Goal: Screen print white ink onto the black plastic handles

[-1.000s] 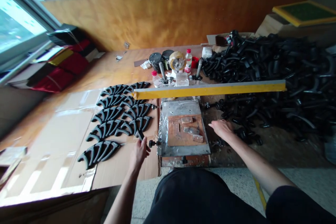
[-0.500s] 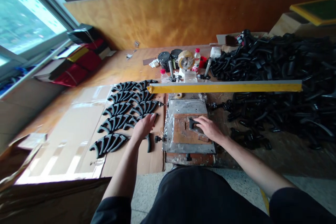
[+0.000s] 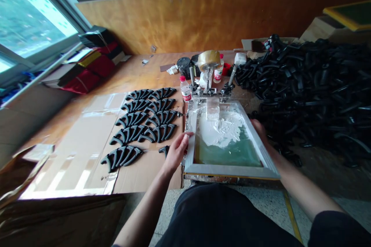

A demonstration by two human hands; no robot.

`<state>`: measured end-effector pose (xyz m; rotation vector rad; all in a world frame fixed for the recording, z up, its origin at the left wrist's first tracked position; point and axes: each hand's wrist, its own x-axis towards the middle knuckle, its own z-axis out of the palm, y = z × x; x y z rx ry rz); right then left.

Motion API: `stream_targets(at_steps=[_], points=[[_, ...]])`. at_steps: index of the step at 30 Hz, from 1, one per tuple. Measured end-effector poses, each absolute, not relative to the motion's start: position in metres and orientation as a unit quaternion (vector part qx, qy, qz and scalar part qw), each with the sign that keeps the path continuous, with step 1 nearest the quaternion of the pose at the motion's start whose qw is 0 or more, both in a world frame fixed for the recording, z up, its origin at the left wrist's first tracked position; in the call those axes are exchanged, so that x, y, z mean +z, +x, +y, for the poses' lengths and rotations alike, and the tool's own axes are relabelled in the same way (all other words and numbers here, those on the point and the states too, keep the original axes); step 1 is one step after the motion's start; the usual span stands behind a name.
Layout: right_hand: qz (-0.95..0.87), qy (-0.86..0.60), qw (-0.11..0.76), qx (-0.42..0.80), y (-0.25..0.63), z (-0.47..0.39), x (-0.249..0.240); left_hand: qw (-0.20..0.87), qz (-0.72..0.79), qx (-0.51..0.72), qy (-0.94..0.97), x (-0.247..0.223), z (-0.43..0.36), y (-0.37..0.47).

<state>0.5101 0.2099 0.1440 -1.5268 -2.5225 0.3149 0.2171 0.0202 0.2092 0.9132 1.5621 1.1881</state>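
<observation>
A metal-rimmed screen frame lies lowered over the work plate, with white paste on its green mesh. My left hand grips the frame's left edge, thumb on top. At the right edge is my right hand, partly behind the frame and blurred, so its fingers are hidden. Left of the frame, black curved handles lie in rows on cardboard. One black part lies separately near my left hand. What is under the frame is hidden.
Black parts are heaped on the right. Behind the frame stand metal clamps, a tape roll, a red-capped bottle and a black tub. Folders are stacked at the back left by the window.
The screen frame has swung down from its raised position, covering the plate and the black part there. My left hand has moved right to its edge; my right hand has moved right and up.
</observation>
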Motion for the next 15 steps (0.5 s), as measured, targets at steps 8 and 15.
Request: stream_targets(at_steps=[8,15], points=[[-0.885,-0.398,0.229,0.075,0.419,0.227,0.189,0.453,0.728,0.383,0.344,0.135,0.021,0.226],[-0.956,-0.25,0.083,0.127,0.422,0.174,0.175,0.445,0.738,0.383,0.332,0.129,0.021,0.223]])
